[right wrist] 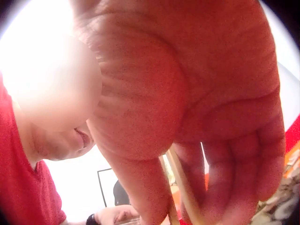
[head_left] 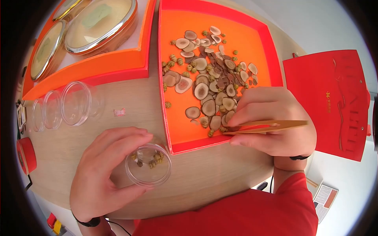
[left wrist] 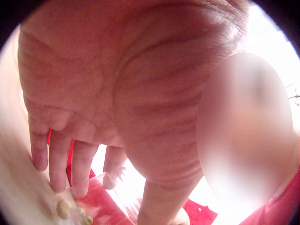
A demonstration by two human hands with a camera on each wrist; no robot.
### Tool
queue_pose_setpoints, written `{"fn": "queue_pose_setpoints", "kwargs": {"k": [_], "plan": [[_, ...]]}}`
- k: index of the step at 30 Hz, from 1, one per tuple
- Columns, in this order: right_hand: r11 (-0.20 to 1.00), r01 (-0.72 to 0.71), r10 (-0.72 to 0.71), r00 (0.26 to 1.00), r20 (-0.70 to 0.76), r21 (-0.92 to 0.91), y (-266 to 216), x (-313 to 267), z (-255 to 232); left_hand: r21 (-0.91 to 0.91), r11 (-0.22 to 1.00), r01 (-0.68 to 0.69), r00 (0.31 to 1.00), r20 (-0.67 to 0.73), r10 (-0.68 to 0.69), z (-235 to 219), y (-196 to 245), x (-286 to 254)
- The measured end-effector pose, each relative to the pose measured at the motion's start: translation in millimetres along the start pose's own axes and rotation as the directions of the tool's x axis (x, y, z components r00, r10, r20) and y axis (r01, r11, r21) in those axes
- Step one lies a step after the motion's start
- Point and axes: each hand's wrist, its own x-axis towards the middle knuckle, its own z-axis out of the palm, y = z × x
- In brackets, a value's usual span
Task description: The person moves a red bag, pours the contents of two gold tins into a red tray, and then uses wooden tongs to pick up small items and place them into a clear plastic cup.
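A clear round jar (head_left: 136, 177) holding several small ribbed brown pods (head_left: 158, 157) stands in front of the red-rimmed orange box (head_left: 220, 17). Around its left side curve the fingers and thumb of my left hand (head_left: 98, 173). My right hand (head_left: 277, 112) grips wooden tweezers (head_left: 291, 124) over the near right part of the box, their tips low beside more pods and pale round slices (head_left: 215, 122). Dark brown flakes (head_left: 223, 76) lie among the slices. In the right wrist view, the tweezers' two arms (right wrist: 183, 183) show between thumb and fingers.
Several clear round containers (head_left: 75, 103) stand at the left, below an orange box (head_left: 92, 63) of oval gold-rimmed cases (head_left: 100, 23). A small pink-white packet (head_left: 119, 112) lies on the wooden table (head_left: 189, 171). A red roll (head_left: 26, 155) sits far left, a red bag (head_left: 323, 102) at the right.
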Motion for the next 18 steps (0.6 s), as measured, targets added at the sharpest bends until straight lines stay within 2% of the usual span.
{"fn": "queue_pose_setpoints", "kwargs": {"k": [2,6,7,9,10,14,18], "plan": [[1.0,0.003,-0.003,1.0,-0.028,-0.016,-1.8,0.8,0.9,-0.006,1.0,-0.001,1.0,-0.003,0.001,0.2,-0.4,-0.5],[0.997,0.047,-0.033,0.979,-0.201,0.067,-8.9,1.1,4.0,-0.011,1.0,-0.001,1.0,-0.015,0.0,0.6,1.3,-1.6],[0.992,0.091,-0.067,0.967,-0.246,0.089,-11.3,2.9,6.4,-0.01,1.0,0.006,1.0,-0.017,-0.007,0.1,2.3,-2.0],[0.95,0.292,-0.247,0.919,-0.307,0.108,-10.0,12.6,12.5,-0.026,1.0,-0.016,1.0,-0.009,0.016,-0.4,2.6,-0.6],[0.893,0.439,-0.386,0.862,-0.329,0.103,-6.6,19.7,15.9,-0.032,0.999,-0.019,1.0,-0.007,0.019,-0.9,2.2,-1.0],[0.812,0.541,-0.464,0.825,-0.323,0.217,-25.4,23.1,35.0,-0.041,0.999,-0.017,1.0,-0.014,0.017,-0.7,0.6,-3.9],[0.798,0.576,-0.501,0.798,-0.335,0.178,-37.7,23.8,56.4,0.001,0.999,-0.036,0.999,-0.017,0.036,0.6,-0.5,-5.3]]}}
